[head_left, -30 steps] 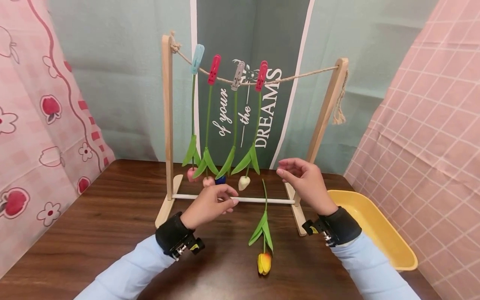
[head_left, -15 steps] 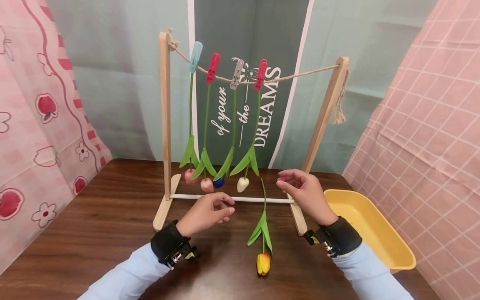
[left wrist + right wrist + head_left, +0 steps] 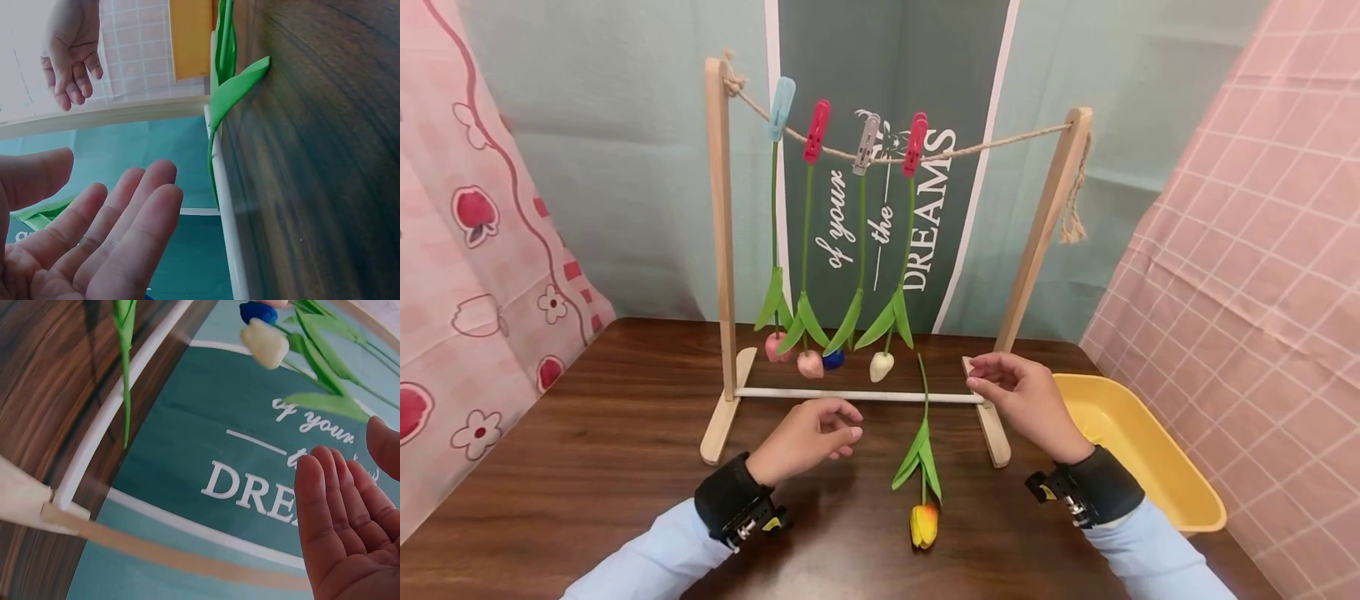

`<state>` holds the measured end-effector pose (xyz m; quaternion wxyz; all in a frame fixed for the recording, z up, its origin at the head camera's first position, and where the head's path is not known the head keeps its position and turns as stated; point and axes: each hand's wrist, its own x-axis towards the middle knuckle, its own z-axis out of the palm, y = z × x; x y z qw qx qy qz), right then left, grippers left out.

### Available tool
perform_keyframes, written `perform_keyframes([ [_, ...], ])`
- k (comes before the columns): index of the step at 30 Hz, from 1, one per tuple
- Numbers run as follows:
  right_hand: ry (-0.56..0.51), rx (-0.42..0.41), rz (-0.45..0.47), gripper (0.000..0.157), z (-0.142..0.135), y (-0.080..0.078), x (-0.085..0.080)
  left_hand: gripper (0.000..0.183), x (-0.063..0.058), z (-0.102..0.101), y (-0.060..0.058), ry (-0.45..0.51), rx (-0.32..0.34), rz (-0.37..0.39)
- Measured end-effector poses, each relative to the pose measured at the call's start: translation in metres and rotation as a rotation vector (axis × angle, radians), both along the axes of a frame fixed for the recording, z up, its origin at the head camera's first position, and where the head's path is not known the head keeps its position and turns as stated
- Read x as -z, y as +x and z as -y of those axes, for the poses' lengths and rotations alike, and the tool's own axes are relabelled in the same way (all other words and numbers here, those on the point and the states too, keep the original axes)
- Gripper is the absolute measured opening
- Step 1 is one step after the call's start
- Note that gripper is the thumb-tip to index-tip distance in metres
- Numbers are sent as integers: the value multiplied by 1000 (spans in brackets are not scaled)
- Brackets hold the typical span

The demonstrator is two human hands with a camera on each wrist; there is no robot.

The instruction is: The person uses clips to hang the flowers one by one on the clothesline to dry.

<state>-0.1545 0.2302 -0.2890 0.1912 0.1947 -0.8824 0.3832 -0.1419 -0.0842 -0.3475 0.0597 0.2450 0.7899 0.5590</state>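
A yellow-orange artificial tulip (image 3: 923, 527) lies on the table, its flower toward me and its stem (image 3: 922, 387) crossing the rack's white rod (image 3: 842, 394). To its left, my left hand (image 3: 811, 437) hovers with relaxed fingers and nothing in them. My right hand (image 3: 1022, 404), also holding nothing, is near the rack's right foot. Several tulips hang upside down from a rope: two pink (image 3: 810, 364), a blue one (image 3: 832, 360) partly hidden, and a white one (image 3: 882, 367). A light blue clothespin (image 3: 781, 108), a grey one (image 3: 866, 143) and two red ones (image 3: 914, 144) clip the stems.
The wooden rack's left post (image 3: 718, 233) and right post (image 3: 1045, 225) hold the rope (image 3: 1000, 140) up. A yellow tray (image 3: 1157, 454) stands at the right, behind my right forearm. Printed cloths hang around the dark wood table (image 3: 625, 417).
Both hands have sunk lower, the left one away from the hanging flowers and the right one down and slightly outward. The view has shifted a little; the tulips stay in place.
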Motion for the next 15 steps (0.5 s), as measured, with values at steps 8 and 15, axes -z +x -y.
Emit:
perform_keyframes([
  [8,69,48,-19,24,-21,-2,-1,21,6,4,2,20,0,20],
  [15,145,149,-36,23,-54,1,-5,23,12,5,0,23,3,25],
])
